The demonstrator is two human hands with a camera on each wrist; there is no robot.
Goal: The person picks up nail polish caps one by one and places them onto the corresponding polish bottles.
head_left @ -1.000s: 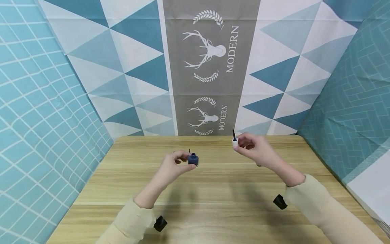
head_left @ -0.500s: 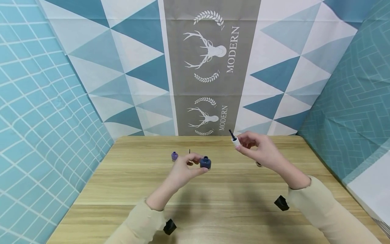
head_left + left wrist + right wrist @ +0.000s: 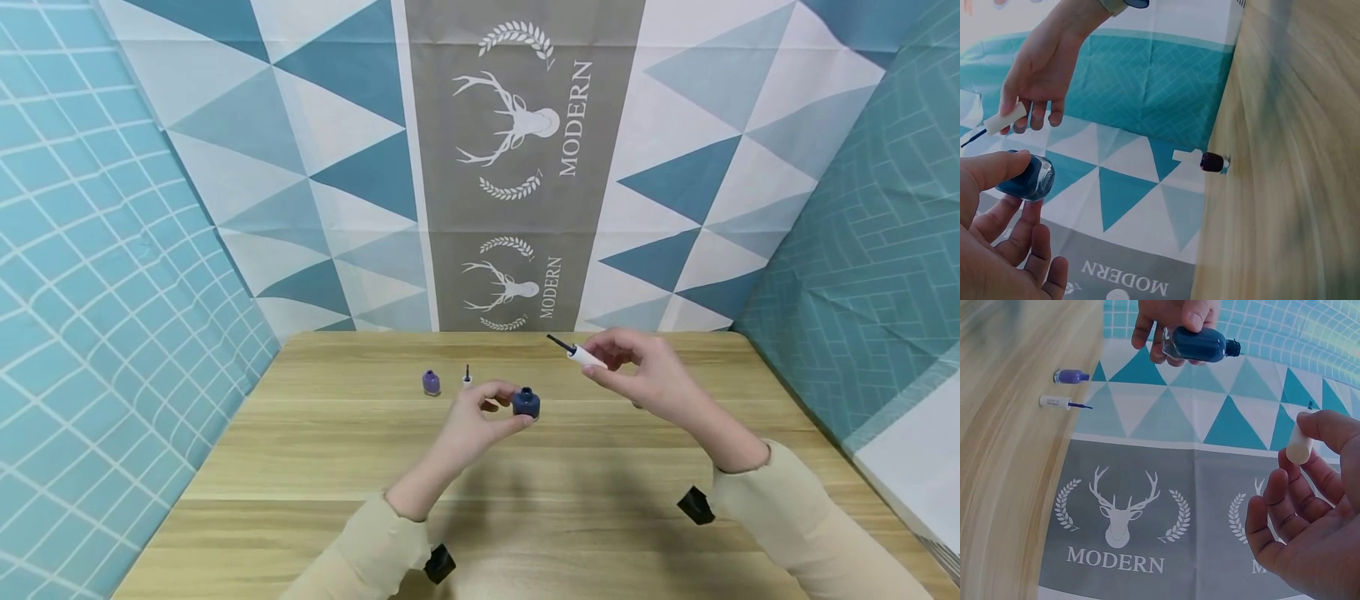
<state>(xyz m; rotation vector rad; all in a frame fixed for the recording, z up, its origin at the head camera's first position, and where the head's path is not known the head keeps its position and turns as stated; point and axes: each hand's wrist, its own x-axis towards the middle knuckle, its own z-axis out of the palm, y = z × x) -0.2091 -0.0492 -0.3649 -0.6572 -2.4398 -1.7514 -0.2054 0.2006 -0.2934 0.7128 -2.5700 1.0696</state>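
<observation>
My left hand (image 3: 478,418) pinches a dark blue nail polish bottle (image 3: 527,405) between thumb and fingers, held above the table. Its threaded neck is uncapped and points up. To the right, my right hand (image 3: 636,367) grips the white nail polish cap (image 3: 588,358) in its fingertips. The dark brush (image 3: 974,139) on that cap tilts up and leftward, apart from the bottle. In the right wrist view the bottle's glass (image 3: 1199,345) shows blue polish inside, and the brush is mostly hidden behind the cap.
An uncapped purple polish bottle (image 3: 431,383) stands on the wooden table (image 3: 337,450) at back left. Beside it a white cap (image 3: 1055,401) stands with its purple brush upward. A dark polish bottle with a white cap (image 3: 1212,162) stands at right, mostly behind my right wrist in the head view.
My left hand has carried the blue bottle rightward, bringing the purple bottle and standing cap into view. My right hand has tipped its cap, so the brush swung from upright toward the left.
</observation>
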